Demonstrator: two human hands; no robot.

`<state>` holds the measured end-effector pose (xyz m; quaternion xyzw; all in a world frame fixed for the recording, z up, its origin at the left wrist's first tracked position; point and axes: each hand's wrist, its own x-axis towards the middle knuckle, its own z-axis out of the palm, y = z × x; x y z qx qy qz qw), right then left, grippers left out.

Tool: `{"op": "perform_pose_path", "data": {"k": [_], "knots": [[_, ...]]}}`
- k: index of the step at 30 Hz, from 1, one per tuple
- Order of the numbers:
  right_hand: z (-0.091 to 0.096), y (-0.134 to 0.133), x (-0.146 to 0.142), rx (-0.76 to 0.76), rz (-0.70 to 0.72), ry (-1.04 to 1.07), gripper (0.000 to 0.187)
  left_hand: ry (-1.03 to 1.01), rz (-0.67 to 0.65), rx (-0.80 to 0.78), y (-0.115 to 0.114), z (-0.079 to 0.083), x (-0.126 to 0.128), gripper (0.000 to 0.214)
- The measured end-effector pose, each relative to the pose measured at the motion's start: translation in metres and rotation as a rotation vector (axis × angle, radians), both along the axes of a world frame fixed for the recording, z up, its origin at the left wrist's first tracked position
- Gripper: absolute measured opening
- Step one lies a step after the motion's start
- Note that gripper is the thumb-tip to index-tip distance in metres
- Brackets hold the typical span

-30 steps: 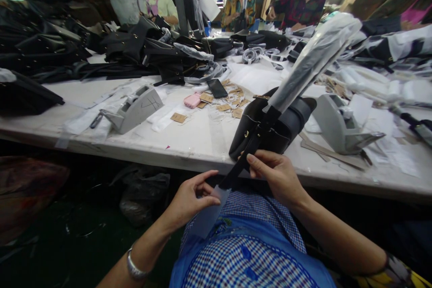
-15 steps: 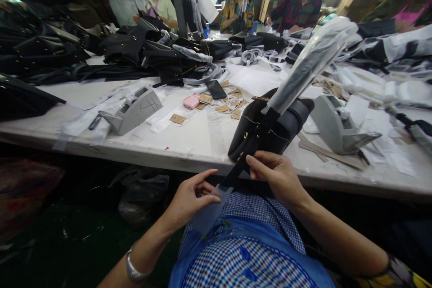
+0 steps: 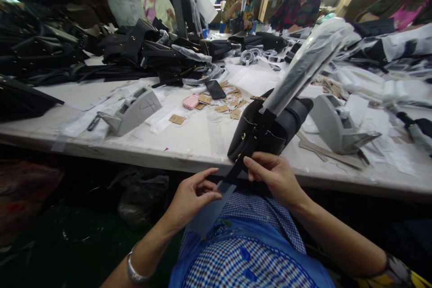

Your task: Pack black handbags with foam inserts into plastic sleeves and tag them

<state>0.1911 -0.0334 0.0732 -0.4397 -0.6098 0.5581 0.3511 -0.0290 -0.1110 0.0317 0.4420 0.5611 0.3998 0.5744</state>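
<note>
A black handbag [image 3: 280, 128] lies at the near edge of the white table [image 3: 192, 141], its black strap [image 3: 248, 150] running down toward my lap. The strap's upper part is wrapped in clear plastic [image 3: 310, 60]. My right hand [image 3: 273, 175] pinches the strap just below the bag. My left hand [image 3: 192, 198] pinches a strip of clear film [image 3: 209, 209] at the strap's lower end, over my blue checked apron.
Two grey tape dispensers [image 3: 133, 110] [image 3: 337, 121] stand on the table, with a pink object [image 3: 191, 101], a dark phone [image 3: 216, 89] and several brown tags [image 3: 222, 101]. Black bags [image 3: 141, 49] pile at the back. Three people sit across the table.
Both hands and the strap have hardly moved; the view has shifted slightly and my left thumb has slid a little along the film.
</note>
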Motion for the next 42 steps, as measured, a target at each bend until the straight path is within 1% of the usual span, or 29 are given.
{"op": "perform_pose_path", "data": {"k": [6,9,11,14,16,18,21,23,25,29,32,35,37,40,42], "knots": [[0.004,-0.001,-0.002,0.032,0.010,-0.012,0.039,-0.143,0.059,-0.001,0.010,0.003,0.017,0.052],[0.003,-0.001,-0.001,0.048,0.011,-0.032,0.040,-0.217,0.106,0.042,0.021,0.005,0.028,0.048],[0.001,-0.002,0.003,0.081,0.001,-0.042,0.043,-0.242,0.128,0.085,0.031,0.010,0.037,0.046],[0.000,-0.004,0.010,0.162,-0.036,-0.078,0.046,-0.271,0.126,0.134,0.049,0.021,0.050,0.046],[0.002,-0.005,0.013,0.218,-0.066,-0.124,0.041,-0.289,0.119,0.169,0.061,0.028,0.059,0.046],[0.005,-0.005,0.014,0.256,-0.108,-0.165,0.036,-0.284,0.122,0.232,0.070,0.033,0.066,0.040],[0.009,-0.006,0.010,0.259,-0.192,-0.181,0.031,-0.202,0.155,0.323,0.078,0.036,0.071,0.030],[0.010,-0.006,0.006,0.223,-0.228,-0.157,0.031,-0.155,0.180,0.340,0.080,0.035,0.071,0.028],[0.010,-0.006,0.002,0.153,-0.237,-0.107,0.033,-0.171,0.190,0.326,0.081,0.034,0.069,0.029],[0.007,-0.006,-0.007,0.002,-0.209,0.014,0.040,-0.315,0.233,0.317,0.082,0.033,0.069,0.041],[0.005,-0.004,-0.015,-0.064,-0.204,0.092,0.044,-0.383,0.267,0.317,0.082,0.031,0.072,0.049],[0.003,-0.003,-0.022,-0.066,-0.256,0.104,0.045,-0.366,0.302,0.320,0.080,0.027,0.069,0.054],[0.002,-0.002,-0.024,-0.055,-0.282,0.092,0.046,-0.305,0.314,0.312,0.077,0.022,0.063,0.051],[0.002,-0.002,-0.021,-0.032,-0.259,0.026,0.046,-0.244,0.210,0.247,0.069,0.012,0.057,0.044],[0.005,-0.002,-0.016,0.029,-0.233,-0.080,0.046,-0.269,0.156,0.202,0.064,0.007,0.056,0.041]]}}
